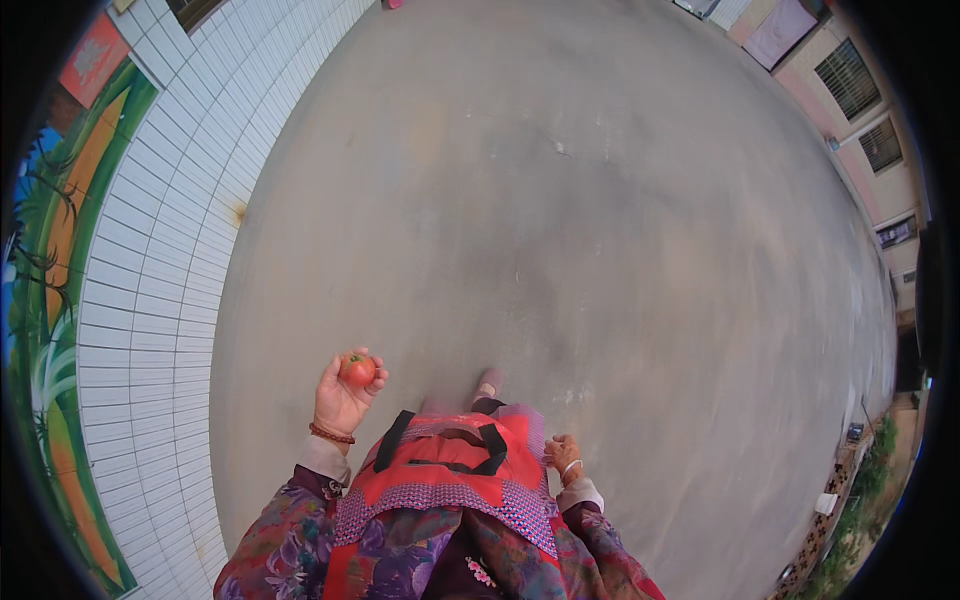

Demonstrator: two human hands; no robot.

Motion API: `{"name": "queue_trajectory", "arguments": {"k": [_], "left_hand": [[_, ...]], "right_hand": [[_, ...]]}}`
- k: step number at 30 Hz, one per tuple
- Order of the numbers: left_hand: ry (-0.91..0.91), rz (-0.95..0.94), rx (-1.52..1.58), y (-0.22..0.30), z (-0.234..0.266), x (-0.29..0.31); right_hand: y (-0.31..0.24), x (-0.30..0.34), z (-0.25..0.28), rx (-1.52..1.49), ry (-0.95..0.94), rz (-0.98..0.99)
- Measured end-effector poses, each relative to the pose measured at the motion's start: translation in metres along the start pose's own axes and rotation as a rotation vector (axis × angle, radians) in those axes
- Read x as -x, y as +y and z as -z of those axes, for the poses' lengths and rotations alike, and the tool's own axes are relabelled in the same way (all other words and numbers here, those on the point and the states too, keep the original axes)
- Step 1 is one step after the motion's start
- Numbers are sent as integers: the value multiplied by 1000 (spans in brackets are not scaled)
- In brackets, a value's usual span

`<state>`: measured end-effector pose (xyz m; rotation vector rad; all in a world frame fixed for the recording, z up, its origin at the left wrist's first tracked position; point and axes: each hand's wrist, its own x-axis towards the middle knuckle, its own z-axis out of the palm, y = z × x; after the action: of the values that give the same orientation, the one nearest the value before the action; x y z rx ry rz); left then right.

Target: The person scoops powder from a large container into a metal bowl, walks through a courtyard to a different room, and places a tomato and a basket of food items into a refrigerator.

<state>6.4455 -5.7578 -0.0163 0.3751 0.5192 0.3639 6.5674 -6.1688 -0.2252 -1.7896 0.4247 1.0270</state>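
A ripe red tomato (pixel 357 370) with a green stem end rests in my left hand (pixel 345 395), its fingers curled round the fruit and the palm turned up. A string of brown beads circles that wrist. My right hand (pixel 564 454) hangs by my side with its fingers curled in. Its palm is hidden, so what it holds, if anything, does not show. A pale bangle is on this wrist. Between my hands, a red apron-like cloth (pixel 440 447) with black strap loops and a patterned border covers my front. It lies close beside my right hand.
Grey concrete ground (pixel 560 230) stretches ahead. A white tiled wall (pixel 150 270) with a painted mural (pixel 70 330) runs along my left. Far right stands a building with barred windows (pixel 848 80), and green plants (pixel 865 490) grow nearer on that side. One shoe (pixel 488 382) of mine shows below.
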Motion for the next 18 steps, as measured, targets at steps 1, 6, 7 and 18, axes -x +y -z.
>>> {"name": "queue_trajectory", "arguments": {"k": [1, 6, 7, 18], "left_hand": [[-52, 35, 1, -1, -15, -23], [-125, 81, 30, -4, -53, -105], [-78, 52, 30, -6, -59, -111], [66, -170, 34, 3, -143, -278]], "right_hand": [[20, -23, 19, -98, -55, -53], [-53, -85, 51, -24, 12, -187], [-74, -95, 59, -32, 26, -215], [-430, -263, 19, 147, 55, 400]]}}
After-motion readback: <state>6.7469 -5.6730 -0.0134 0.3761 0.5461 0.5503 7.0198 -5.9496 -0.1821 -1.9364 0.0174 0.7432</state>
